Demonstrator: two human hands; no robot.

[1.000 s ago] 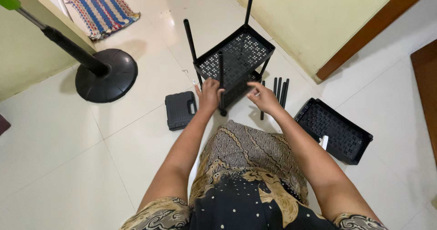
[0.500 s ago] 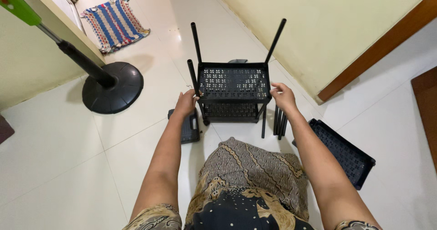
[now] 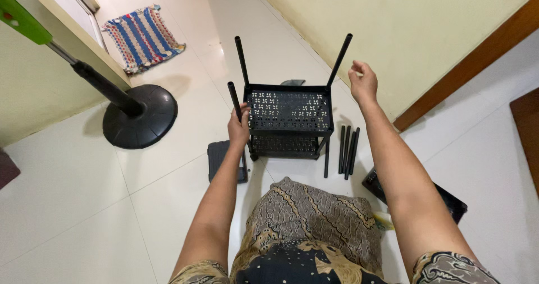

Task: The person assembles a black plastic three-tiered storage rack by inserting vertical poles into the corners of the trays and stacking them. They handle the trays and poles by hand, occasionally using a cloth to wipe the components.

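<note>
A black plastic rack with two perforated shelves stands on the white floor in front of my knees. Three thin black poles rise from its corners. My left hand grips the near-left pole at the rack's corner. Off the rack's right side, my right hand is lifted in the air beside the far-right pole. It touches nothing and its fingers are loosely curled and empty. Patterned cloth covers my lap.
Several loose black poles lie right of the rack. A spare black shelf tray sits at right, a flat black piece at left. A fan's round base, a striped rug and the yellow wall surround me.
The rack now stands squarely upright. My right hand let go of its right corner and rose up and to the right. My left hand stays on the near-left pole.
</note>
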